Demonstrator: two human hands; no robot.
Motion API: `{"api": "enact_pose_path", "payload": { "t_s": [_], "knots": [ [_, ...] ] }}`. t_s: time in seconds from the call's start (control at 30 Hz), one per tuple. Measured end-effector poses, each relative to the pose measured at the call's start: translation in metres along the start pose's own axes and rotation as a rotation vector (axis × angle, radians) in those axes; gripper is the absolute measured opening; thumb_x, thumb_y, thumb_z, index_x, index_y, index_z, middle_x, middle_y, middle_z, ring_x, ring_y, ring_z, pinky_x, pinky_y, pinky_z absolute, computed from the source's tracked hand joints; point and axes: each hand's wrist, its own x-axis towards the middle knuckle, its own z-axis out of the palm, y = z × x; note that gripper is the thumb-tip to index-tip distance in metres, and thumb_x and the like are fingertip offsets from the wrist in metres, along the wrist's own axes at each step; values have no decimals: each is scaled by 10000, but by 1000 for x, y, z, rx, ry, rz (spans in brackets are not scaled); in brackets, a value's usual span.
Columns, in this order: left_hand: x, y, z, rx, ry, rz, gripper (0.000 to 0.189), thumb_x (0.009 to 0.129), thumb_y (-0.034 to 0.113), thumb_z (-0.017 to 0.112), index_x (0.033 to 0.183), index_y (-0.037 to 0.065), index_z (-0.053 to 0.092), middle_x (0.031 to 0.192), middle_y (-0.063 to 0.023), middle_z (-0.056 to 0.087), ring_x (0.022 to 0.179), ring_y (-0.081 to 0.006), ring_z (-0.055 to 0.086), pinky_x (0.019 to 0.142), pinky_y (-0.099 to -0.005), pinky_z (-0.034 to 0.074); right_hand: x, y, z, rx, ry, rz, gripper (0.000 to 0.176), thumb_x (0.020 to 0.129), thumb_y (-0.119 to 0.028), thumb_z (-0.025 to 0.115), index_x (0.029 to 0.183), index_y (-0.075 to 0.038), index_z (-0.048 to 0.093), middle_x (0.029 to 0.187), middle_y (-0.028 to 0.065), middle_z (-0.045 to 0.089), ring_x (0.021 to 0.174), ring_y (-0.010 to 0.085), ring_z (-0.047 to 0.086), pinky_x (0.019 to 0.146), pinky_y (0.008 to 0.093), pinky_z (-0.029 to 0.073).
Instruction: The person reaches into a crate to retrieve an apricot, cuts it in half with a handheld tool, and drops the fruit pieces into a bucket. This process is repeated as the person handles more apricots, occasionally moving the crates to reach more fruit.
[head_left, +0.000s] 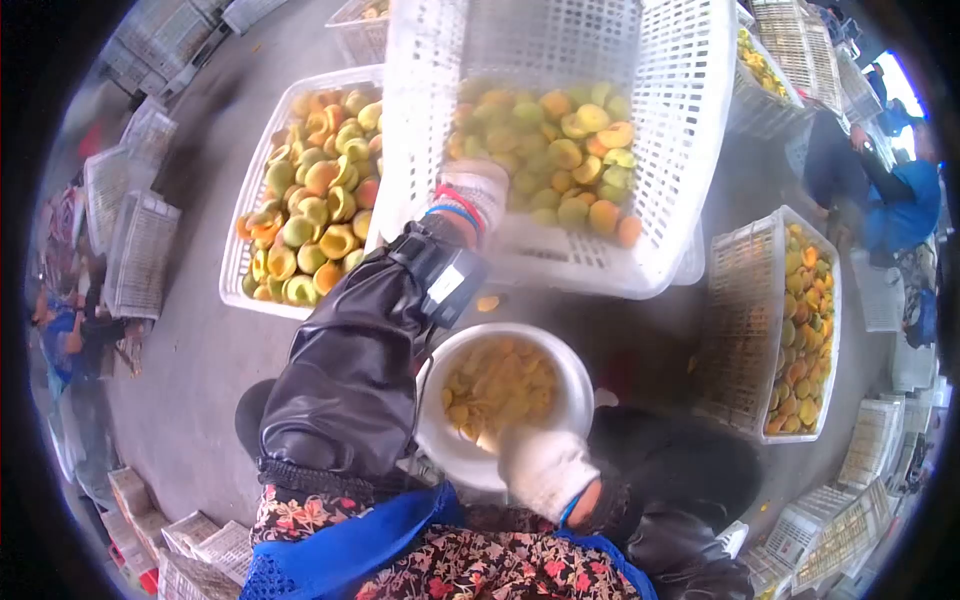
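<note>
My left hand (478, 192), in a whitish glove with red and blue bands at the wrist, reaches into a tilted white plastic crate (688, 130). Yellow-green and orange peaches (590, 150) lie inside, right by it; its fingers are blurred and hidden. My right hand (545, 465), also gloved in white, is closed over the near edge of a white bucket (575, 385). A small pale tip shows beside its fingers, and I cannot tell what it holds. Small yellow-brown pieces (500, 385) fill the bottom of the bucket, which stands between my legs.
To the left is a white crate (235, 255) of halved, hollowed peaches (320, 190). Another crate (745, 320) of fruit stands at right. One orange piece (487, 302) lies on the grey floor (200, 330). People (900, 200) and stacked crates line both sides.
</note>
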Motion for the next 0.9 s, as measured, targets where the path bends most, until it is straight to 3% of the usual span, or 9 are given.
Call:
{"api": "enact_pose_path", "payload": {
  "t_s": [0.1, 0.27, 0.4, 0.57, 0.6, 0.63, 0.7, 0.77, 0.9],
  "knots": [
    [48, 7, 27, -4, 158, -329, 242, 850, 148, 530, 1051, 26, 585, 910, -146, 673, 825, -277, 677, 681, -401, 549, -1, 1, 11, 256, 120, 159, 175, 787, -135, 534, 849, -68, 683, 834, 97, 623, 736, 273, 637, 561, 402, 505],
    [81, -6, 50, -101, 441, -46, 180, 855, 161, 529, 1014, 103, 593, 801, -127, 641, 709, -269, 666, 496, -435, 497, 5, 9, -18, 155, 41, 71, 177, 840, -113, 536, 937, 2, 629, 709, 124, 656, 646, 253, 669, 513, 380, 511],
    [89, -9, 38, -470, 97, -327, 252, 867, 240, 599, 1090, 124, 590, 1037, -135, 679, 988, -317, 663, 816, -416, 534, 1, 12, -10, 276, 21, 150, 156, 783, -183, 564, 865, -60, 612, 776, 90, 610, 665, 272, 628, 509, 413, 474],
    [58, -11, 38, -773, 22, -514, 265, 836, 215, 628, 1084, 133, 589, 996, -169, 668, 948, -306, 667, 809, -430, 528, -1, 19, -24, 268, -118, 175, 253, 816, -145, 527, 1025, -41, 625, 904, 119, 639, 825, 273, 641, 668, 388, 519],
    [50, -10, 29, -1322, -48, -609, 239, 845, 204, 618, 1071, 131, 588, 946, -146, 659, 902, -283, 663, 782, -437, 531, -2, 20, -34, 339, -126, 231, 306, 810, -122, 523, 1081, -26, 627, 998, 117, 649, 865, 262, 640, 701, 377, 529],
    [39, -13, 11, -1871, -118, -693, 214, 854, 193, 608, 1057, 129, 588, 897, -122, 650, 856, -260, 659, 756, -443, 534, -4, 21, -10, 248, 298, 136, 207, 905, -140, 502, 1026, -8, 607, 685, 109, 646, 650, 272, 676, 526, 379, 525],
    [0, -15, -5, -2124, 41, -674, 274, 816, 129, 701, 1068, 50, 628, 714, -1, 585, 524, -83, 500, 468, -251, 452, 4, 23, -73, 499, 64, 359, 193, 931, -141, 490, 1049, -17, 580, 706, 121, 634, 632, 272, 664, 501, 392, 514],
    [-25, -40, 40, -2947, -158, -179, 313, 837, 137, 683, 1120, 37, 592, 817, -46, 642, 589, -97, 575, 482, -224, 468, -3, 27, -53, -50, 539, 106, 158, 933, -154, 516, 1009, -22, 559, 723, 152, 618, 622, 310, 647, 506, 414, 510],
    [-124, -14, -7, -2995, -110, -406, 332, 855, 125, 661, 1159, 31, 564, 912, -77, 657, 688, -129, 624, 544, -236, 513, 6, 21, -54, 424, 552, 385, 305, 861, -181, 618, 1137, -56, 592, 888, 135, 596, 688, 333, 615, 593, 400, 522]
  ]
}}
